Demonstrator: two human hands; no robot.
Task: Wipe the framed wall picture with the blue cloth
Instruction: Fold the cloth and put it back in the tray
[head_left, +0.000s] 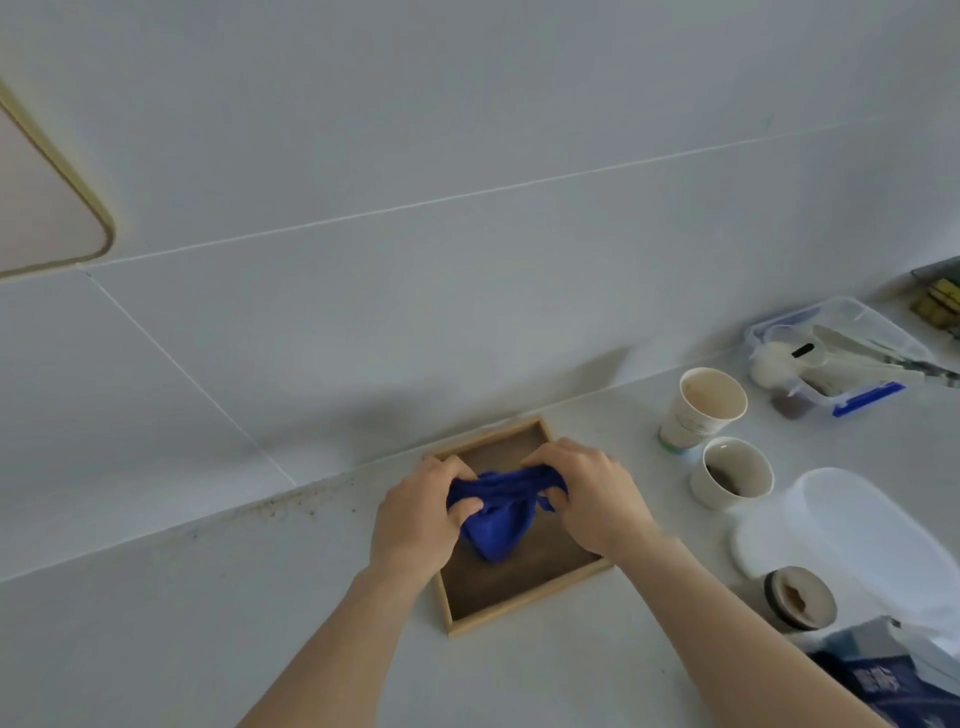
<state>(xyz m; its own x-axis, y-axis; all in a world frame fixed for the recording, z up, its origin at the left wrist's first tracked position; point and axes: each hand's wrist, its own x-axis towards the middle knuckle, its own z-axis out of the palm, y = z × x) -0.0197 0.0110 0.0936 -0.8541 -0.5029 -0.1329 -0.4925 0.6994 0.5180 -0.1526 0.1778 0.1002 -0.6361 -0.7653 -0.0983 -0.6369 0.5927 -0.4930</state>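
Reaching in from the near edge, 2 bare forearms meet over a pale table (156, 623). At the near right corner lies a dark blue printed packet (872, 691), and just beyond it a round brown-rimmed lid or cap (800, 597) rests against a white plastic container lid (852, 535).

The left hand (421, 514) and the right hand (587, 493) both hold the blue cloth (498, 514), bunched up between them; the fingers (465, 506) of the left hand are clenched on its left end, and those of the right hand are curled tight around its right end. The cloth hangs just above, or rests on, the dark inner panel of a wooden-framed picture (519, 597) that lies flat on the table, its far edge close to the wall; whether cloth and panel touch I cannot tell.

To the right, a small white cup (732, 478) stands beside a taller paper cup (701, 410). Farther right is a clear plastic box with blue clips (841, 353), holding white utensils. Behind everything rises a pale tiled wall (467, 208), with a gold-edged rounded panel (47, 208) at far left
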